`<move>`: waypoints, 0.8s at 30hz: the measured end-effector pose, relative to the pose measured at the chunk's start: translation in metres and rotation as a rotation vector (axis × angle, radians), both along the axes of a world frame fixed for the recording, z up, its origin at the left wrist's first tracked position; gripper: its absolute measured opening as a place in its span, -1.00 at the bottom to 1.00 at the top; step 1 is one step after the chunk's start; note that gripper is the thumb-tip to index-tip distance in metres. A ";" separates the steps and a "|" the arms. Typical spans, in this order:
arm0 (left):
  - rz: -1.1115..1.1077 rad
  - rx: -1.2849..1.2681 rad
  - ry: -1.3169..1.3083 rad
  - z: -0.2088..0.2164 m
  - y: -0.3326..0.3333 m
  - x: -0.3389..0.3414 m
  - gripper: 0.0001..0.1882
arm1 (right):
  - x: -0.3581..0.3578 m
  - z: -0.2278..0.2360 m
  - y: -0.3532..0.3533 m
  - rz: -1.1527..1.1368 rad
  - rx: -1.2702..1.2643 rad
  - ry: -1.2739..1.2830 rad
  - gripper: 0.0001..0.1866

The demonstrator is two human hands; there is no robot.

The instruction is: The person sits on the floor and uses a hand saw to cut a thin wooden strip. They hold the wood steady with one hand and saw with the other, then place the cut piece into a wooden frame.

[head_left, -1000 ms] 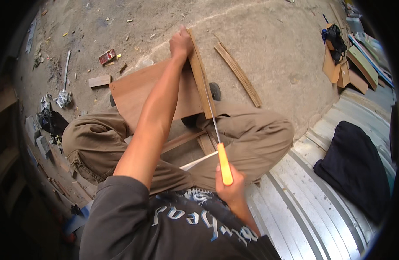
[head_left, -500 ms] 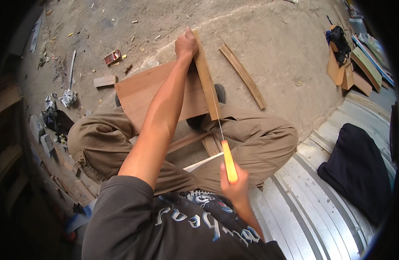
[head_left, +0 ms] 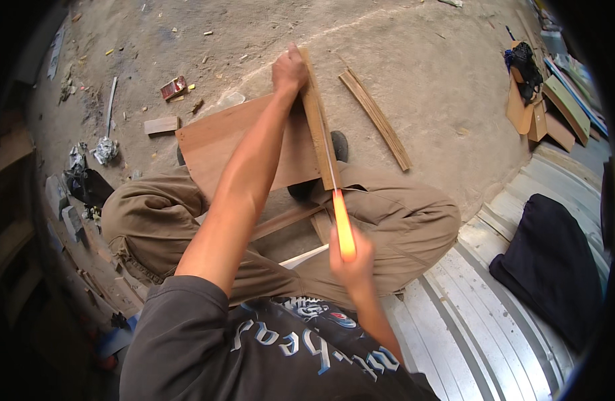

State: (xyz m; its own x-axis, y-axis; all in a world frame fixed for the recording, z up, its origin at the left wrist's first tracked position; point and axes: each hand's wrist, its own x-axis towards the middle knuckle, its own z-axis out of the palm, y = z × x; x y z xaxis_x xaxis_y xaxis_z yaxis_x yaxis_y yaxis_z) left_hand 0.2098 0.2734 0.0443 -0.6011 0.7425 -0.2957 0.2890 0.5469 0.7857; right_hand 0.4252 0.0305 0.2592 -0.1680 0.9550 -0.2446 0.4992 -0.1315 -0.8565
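Observation:
In my right hand [head_left: 352, 257], the fingers wrap round the yellow-orange handle of a handsaw [head_left: 345, 230], slightly smeared by motion. Its thin blade shows edge-on, lying along the near part of a wooden strip [head_left: 313, 100]. That strip stands at the right side of a brown plywood panel [head_left: 220, 134], and the two seem joined. At the strip's far end my left hand [head_left: 289, 70] is closed on it, thumb up, arm stretched across the panel. The panel rests between my bent knees; its underside is hidden.
A loose wooden strip [head_left: 375, 120] lies to the right on the ground. Left are a small wood block [head_left: 162, 125], a red box [head_left: 174, 88] and crumpled foil [head_left: 105, 151]. Dark cloth [head_left: 551, 264] lies on corrugated metal sheet [head_left: 468, 314]; cardboard [head_left: 519, 110] stands far right.
My right hand has pushed the handsaw forward and slightly left, bringing its handle up to the strip's near end. My left hand keeps its hold at the far end.

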 end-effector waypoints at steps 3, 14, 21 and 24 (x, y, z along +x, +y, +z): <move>0.001 0.000 0.013 0.004 0.001 0.008 -0.26 | -0.035 -0.046 0.070 -0.022 0.025 -0.005 -0.74; 0.011 0.010 0.009 0.007 -0.003 0.009 -0.27 | 0.014 -0.014 0.006 0.067 0.010 -0.024 -0.89; 0.081 -0.070 0.014 0.012 0.002 -0.004 -0.26 | 0.009 -0.012 -0.006 0.023 -0.038 -0.048 -0.88; 0.032 -0.016 0.013 0.008 0.000 0.003 -0.26 | 0.028 0.027 -0.041 -0.004 -0.064 -0.043 -0.87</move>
State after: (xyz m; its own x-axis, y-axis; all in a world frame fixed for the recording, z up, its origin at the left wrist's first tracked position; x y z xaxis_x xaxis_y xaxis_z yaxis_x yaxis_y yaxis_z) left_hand 0.2124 0.2739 0.0524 -0.6282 0.7181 -0.2995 0.2811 0.5684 0.7732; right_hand 0.4535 -0.0108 0.2859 -0.1525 0.9376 -0.3125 0.5345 -0.1877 -0.8240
